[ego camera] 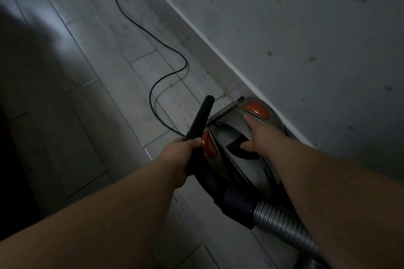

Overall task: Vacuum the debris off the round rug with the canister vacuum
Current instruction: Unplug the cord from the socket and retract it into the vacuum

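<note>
A grey canister vacuum (231, 137) with orange buttons sits on the tiled floor against the wall. My left hand (181, 155) grips the black nozzle tube (200, 118), which points up and away over the floor. My right hand (260, 135) rests on top of the canister, index finger stretched out to touch beside the far orange button (258, 109), thumb by the black handle recess. A ribbed grey hose (282, 223) leaves the canister's near end toward the lower right. No round rug is in view.
The black power cord (153, 39) snakes across the pale floor tiles from the canister to the top of the view. A stained white wall (306, 28) with a skirting board runs diagonally on the right. Dark shadow covers the left side.
</note>
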`<state>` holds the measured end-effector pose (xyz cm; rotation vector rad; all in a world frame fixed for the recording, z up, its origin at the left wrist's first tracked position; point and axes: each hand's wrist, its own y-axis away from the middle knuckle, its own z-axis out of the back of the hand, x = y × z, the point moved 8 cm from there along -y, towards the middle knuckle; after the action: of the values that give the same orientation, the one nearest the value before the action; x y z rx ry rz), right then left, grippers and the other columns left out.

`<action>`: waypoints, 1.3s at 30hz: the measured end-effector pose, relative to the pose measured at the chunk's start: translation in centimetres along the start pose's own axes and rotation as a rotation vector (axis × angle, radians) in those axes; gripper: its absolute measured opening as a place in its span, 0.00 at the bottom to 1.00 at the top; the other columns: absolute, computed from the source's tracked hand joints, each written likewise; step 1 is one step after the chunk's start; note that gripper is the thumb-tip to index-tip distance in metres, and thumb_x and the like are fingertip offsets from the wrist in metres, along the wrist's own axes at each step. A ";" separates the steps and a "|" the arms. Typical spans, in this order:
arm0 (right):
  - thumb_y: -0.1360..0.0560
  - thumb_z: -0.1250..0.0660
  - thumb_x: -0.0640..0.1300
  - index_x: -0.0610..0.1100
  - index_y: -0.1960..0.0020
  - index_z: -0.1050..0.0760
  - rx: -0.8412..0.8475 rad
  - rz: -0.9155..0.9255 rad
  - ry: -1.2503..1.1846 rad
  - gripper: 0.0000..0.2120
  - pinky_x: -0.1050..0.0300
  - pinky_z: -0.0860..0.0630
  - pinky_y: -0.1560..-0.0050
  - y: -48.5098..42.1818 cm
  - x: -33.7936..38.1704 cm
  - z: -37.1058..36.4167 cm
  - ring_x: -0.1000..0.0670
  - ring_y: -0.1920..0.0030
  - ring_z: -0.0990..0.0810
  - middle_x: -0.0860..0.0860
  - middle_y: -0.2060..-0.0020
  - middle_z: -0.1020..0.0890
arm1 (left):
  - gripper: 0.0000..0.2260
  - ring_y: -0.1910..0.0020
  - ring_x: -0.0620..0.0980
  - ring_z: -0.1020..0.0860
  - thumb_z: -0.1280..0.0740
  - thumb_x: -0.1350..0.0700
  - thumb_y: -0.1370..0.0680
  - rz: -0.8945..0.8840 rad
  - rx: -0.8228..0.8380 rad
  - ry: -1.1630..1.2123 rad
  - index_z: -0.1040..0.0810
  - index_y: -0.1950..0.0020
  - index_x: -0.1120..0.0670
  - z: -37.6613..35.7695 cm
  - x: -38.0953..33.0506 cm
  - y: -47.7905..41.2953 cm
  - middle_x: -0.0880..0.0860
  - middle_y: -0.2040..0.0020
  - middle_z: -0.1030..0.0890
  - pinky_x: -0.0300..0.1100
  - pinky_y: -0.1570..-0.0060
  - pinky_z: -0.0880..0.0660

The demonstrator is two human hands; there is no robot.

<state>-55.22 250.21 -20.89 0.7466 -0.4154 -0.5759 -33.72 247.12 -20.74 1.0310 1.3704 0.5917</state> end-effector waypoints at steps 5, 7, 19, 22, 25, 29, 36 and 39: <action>0.25 0.29 0.51 0.49 0.19 0.54 -0.087 0.024 -0.048 0.44 0.51 0.39 0.27 -2.3 1.1 2.3 0.40 0.25 0.39 0.40 0.23 0.41 | 0.11 0.60 0.53 0.22 0.35 0.60 0.23 0.009 0.038 0.023 0.25 0.41 0.59 0.9 -0.7 -0.9 0.58 0.57 0.21 0.47 0.59 0.22; 0.24 0.30 0.51 0.50 0.20 0.52 -0.122 0.035 -0.045 0.42 0.51 0.39 0.27 -2.6 1.2 2.2 0.41 0.25 0.38 0.41 0.23 0.41 | 0.12 0.59 0.53 0.21 0.34 0.59 0.23 0.022 0.037 0.011 0.25 0.40 0.59 1.4 -0.5 -1.2 0.57 0.56 0.21 0.49 0.53 0.21; 0.20 0.37 0.51 0.47 0.21 0.47 -0.166 0.023 0.070 0.33 0.49 0.36 0.31 2.5 1.5 1.7 0.41 0.26 0.40 0.42 0.24 0.42 | 0.10 0.47 0.57 0.21 0.34 0.60 0.23 0.060 0.040 -0.199 0.28 0.42 0.52 1.9 0.4 3.1 0.58 0.48 0.21 0.47 0.60 0.23; 0.19 0.38 0.48 0.47 0.21 0.48 -0.194 0.046 0.046 0.31 0.48 0.37 0.30 4.2 1.3 1.7 0.41 0.25 0.41 0.43 0.23 0.44 | 0.11 0.47 0.58 0.21 0.34 0.60 0.22 0.080 0.052 -0.243 0.28 0.40 0.53 1.4 1.3 4.7 0.59 0.47 0.21 0.47 0.60 0.23; 0.19 0.38 0.48 0.47 0.21 0.47 -0.201 0.055 0.049 0.30 0.47 0.35 0.29 5.2 1.0 1.2 0.41 0.27 0.39 0.43 0.24 0.41 | 0.14 0.49 0.57 0.20 0.34 0.60 0.22 0.096 0.069 -0.290 0.28 0.37 0.55 0.8 2.4 5.8 0.59 0.48 0.21 0.47 0.59 0.23; 0.20 0.38 0.48 0.46 0.23 0.44 -0.211 0.065 0.048 0.29 0.44 0.34 0.30 5.9 0.7 0.6 0.40 0.29 0.35 0.44 0.26 0.39 | 0.15 0.49 0.56 0.20 0.34 0.59 0.22 0.106 0.102 -0.317 0.29 0.36 0.55 -0.3 3.5 6.3 0.59 0.47 0.22 0.50 0.53 0.22; 0.20 0.40 0.49 0.49 0.22 0.45 -0.221 0.069 0.080 0.29 0.42 0.35 0.29 6.2 0.4 -0.2 0.41 0.27 0.38 0.48 0.22 0.46 | 0.16 0.49 0.56 0.21 0.34 0.60 0.22 0.109 0.104 -0.354 0.29 0.35 0.55 -0.3 4.0 5.9 0.58 0.48 0.22 0.51 0.51 0.23; 0.20 0.39 0.49 0.49 0.22 0.44 -0.232 0.080 0.068 0.29 0.43 0.35 0.29 6.2 0.1 -0.3 0.42 0.27 0.38 0.49 0.22 0.45 | 0.17 0.50 0.56 0.21 0.34 0.60 0.23 0.117 0.112 -0.374 0.29 0.34 0.54 -0.2 4.2 5.8 0.58 0.49 0.22 0.49 0.54 0.23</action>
<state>-52.87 253.96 -16.52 0.5233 -0.3082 -0.5122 -31.96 253.41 -17.82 1.2482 1.0278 0.3853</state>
